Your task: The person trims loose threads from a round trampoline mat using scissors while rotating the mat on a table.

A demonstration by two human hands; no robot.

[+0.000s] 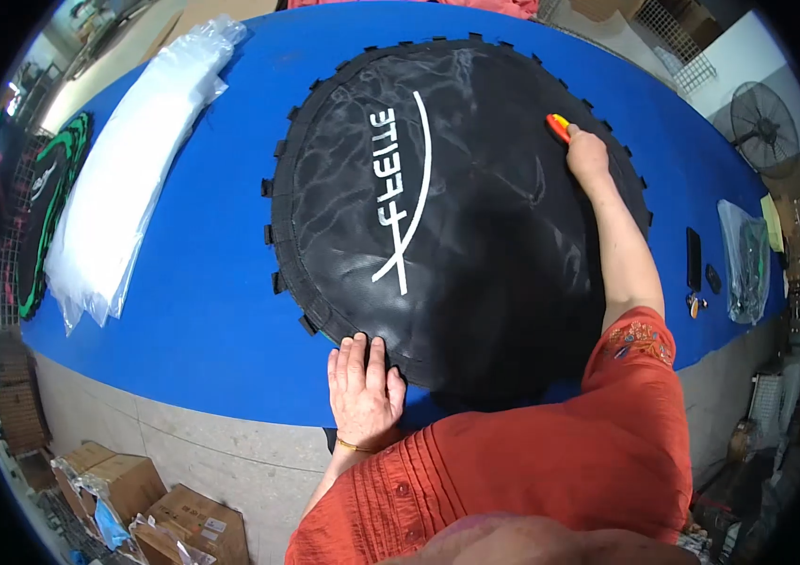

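A round black trampoline mat (503, 226) with short tabs along its rim lies on the blue table (202, 273). White lettering and a curved white stroke run across its left half. My left hand (362, 391) rests flat at the mat's near edge, fingers stretched out with the tips on the rim. Toward the far right of the mat, my right hand (589, 158) is closed round a small orange-and-yellow handheld tool (559, 127). The tool's kind is unclear, as the hand covers part of it.
A stack of clear plastic bags (136, 160) lies at the table's left. On the right are a dark oblong object (694, 259), keys (695, 305) and a bagged item (744, 264). A fan (763, 122) stands beyond; cardboard boxes (194, 523) sit on the floor.
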